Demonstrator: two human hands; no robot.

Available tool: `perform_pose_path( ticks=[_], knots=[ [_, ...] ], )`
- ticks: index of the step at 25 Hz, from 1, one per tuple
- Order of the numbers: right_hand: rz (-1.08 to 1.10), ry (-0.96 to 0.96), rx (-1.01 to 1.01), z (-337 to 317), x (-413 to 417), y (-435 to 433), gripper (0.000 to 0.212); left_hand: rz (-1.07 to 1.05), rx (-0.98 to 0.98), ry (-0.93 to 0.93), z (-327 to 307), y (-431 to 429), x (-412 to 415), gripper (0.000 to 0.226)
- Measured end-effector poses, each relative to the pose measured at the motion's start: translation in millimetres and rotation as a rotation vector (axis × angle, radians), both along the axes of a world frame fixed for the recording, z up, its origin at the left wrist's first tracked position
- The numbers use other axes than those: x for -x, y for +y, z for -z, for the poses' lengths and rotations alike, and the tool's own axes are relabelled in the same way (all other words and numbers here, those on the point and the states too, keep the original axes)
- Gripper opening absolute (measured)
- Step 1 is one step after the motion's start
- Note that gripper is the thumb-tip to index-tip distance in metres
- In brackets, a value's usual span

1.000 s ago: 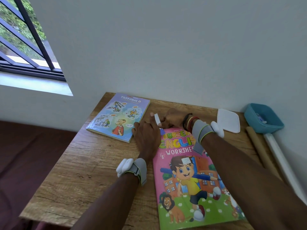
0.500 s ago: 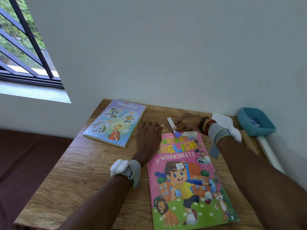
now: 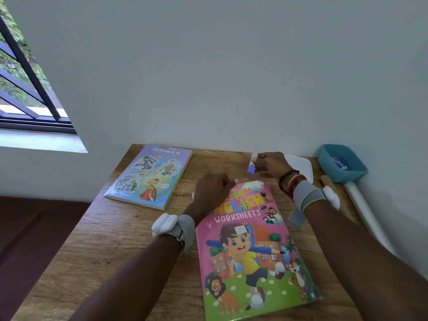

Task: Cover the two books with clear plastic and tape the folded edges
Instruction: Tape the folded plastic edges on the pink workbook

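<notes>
— Where is our workbook?
— Flat on the table, right of middle, cover up. Our left hand lies on its far left corner, fingers curled; we can't tell whether they grip anything.
— And our right hand?
— Just past the book's far edge, apart from the left, pinching a small blurred blue-white strip.
— Around that?
— The comic lies far left. A white lid, a blue tray and two rolls sit at the right.

- Your wooden surface carries a blue comic book far left.
- A pink worksheets book lies nearer you.
- To your right lie a white lid, a teal tub and a white roll.
</notes>
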State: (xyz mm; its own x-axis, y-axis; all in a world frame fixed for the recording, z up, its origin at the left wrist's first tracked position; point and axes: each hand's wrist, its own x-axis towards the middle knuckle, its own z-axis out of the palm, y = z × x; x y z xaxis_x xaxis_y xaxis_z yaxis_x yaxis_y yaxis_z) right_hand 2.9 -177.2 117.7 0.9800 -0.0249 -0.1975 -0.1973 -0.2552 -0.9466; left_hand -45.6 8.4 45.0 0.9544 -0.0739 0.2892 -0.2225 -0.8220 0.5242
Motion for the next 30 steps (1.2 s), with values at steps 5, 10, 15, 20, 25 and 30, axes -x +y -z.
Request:
perform_pose_path(
  ticks=[5,10,15,20,25,30],
  knots=[
    [0.249,0.07,-0.118,20,5,-44,0.015,0.131,-0.011,0.151,-20,-31,-13,0.035],
    [0.224,0.133,-0.331,27,21,-44,0.009,0.112,0.138,0.25,-21,-52,-23,0.027],
    [0.143,0.125,-0.169,33,25,-34,0.009,0.076,0.193,0.27,-17,-55,-21,0.026],
    [0.24,0.133,-0.188,37,25,-30,0.016,0.03,0.174,0.279,-14,-56,-19,0.025],
    [0.343,0.164,-0.356,40,29,-35,0.007,-0.223,0.207,0.261,-6,-46,-4,0.024],
    [0.277,-0.016,0.083,49,43,-24,0.011,-0.549,0.432,0.332,2,6,13,0.029]
  ],
)
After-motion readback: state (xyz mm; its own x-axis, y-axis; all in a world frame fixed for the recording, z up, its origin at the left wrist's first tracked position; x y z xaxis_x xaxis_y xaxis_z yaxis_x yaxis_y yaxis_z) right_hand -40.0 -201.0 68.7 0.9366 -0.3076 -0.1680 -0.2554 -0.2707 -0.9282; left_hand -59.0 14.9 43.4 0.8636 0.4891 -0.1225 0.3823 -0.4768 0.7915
